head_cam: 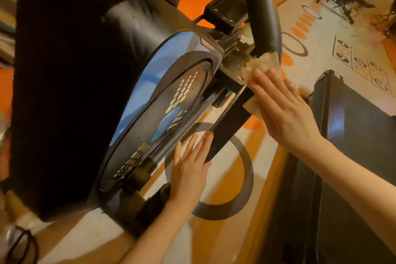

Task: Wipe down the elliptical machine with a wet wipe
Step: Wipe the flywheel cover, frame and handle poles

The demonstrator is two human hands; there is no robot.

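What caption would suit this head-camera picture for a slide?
Right hand presses a wet wipe flat against the elliptical machine joint, left hand open beside the flywheel cover.

There are two hands: the left hand (189,169) and the right hand (282,109). There is one wipe (256,68). There is one big machine (132,83) with one round wheel cover (162,118) and one thick black pole (264,6). One black box (355,130) stands on the right. One big ring (246,178) is painted on the floor (225,242).
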